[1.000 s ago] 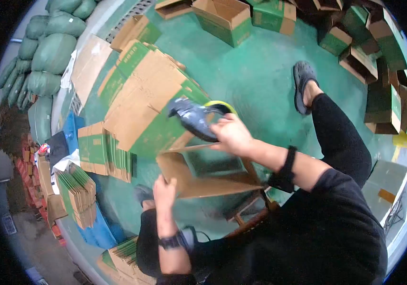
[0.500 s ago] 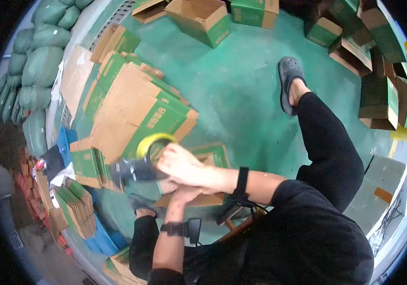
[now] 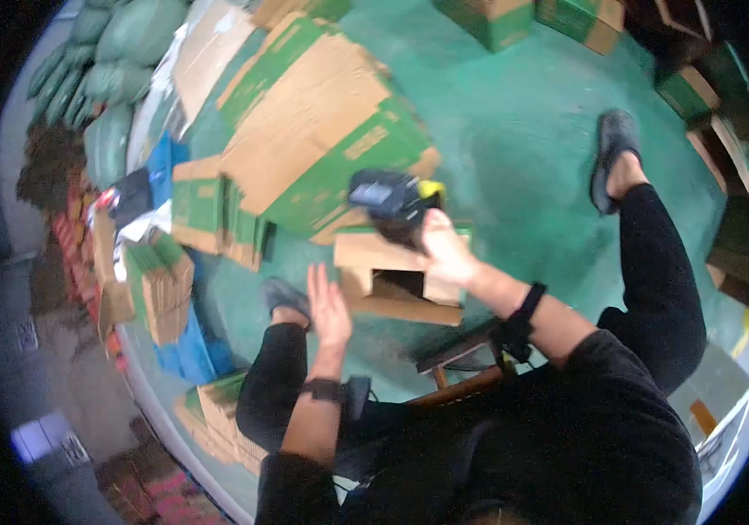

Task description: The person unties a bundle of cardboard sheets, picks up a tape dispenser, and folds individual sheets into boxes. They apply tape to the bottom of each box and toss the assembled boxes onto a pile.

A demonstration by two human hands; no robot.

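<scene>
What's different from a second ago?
The left hand has let go of the cardboard box and is open beside it. The right hand has moved rightward, clear of the left it overlapped in view. The box's opening looks smaller. The tape dispenser is still in the right hand.

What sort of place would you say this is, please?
Probably a packing or storage area, perhaps in a warehouse or workshop: flattened cardboard lies in piles on the green floor, assembled boxes stand around it, and bulging sacks are heaped at the upper left.
</scene>
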